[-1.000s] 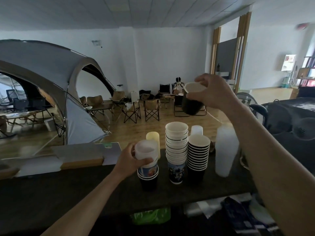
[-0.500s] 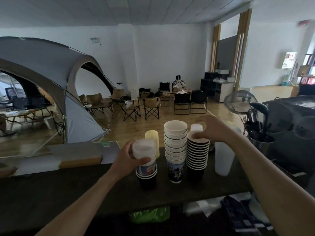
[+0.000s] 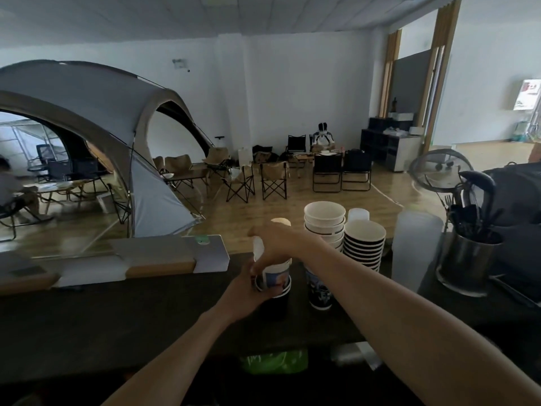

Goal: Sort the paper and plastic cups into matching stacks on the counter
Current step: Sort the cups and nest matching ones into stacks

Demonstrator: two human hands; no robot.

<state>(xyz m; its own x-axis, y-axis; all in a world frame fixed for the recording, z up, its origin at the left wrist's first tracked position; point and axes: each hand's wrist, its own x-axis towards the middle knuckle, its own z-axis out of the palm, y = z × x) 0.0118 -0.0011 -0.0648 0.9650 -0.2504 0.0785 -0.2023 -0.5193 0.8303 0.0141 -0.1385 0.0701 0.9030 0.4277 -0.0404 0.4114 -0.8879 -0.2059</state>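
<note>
On the dark counter [image 3: 117, 317] stands a short mixed stack: a black cup [image 3: 275, 303] at the bottom, a printed paper cup [image 3: 276, 278] in it, and a translucent plastic cup [image 3: 258, 249] on top. My left hand [image 3: 248, 291] grips the stack's lower cups from the left. My right hand [image 3: 281, 244] closes over the plastic cup from above and hides most of it. To the right stand a white paper cup stack [image 3: 323, 221], a black cup stack [image 3: 364, 244] and a tall translucent plastic stack [image 3: 415, 247].
A yellowish cup [image 3: 281, 221] and a small translucent cup [image 3: 358, 213] stand behind the stacks. A metal utensil holder [image 3: 468, 259] sits at the right. Wood and white blocks [image 3: 164, 259] line the counter's far edge on the left. A green bag [image 3: 275, 360] lies below the counter.
My right hand set the black cup on the black stack, then crossed left onto the plastic cup atop the mixed stack. My left hand slid lower on that stack.
</note>
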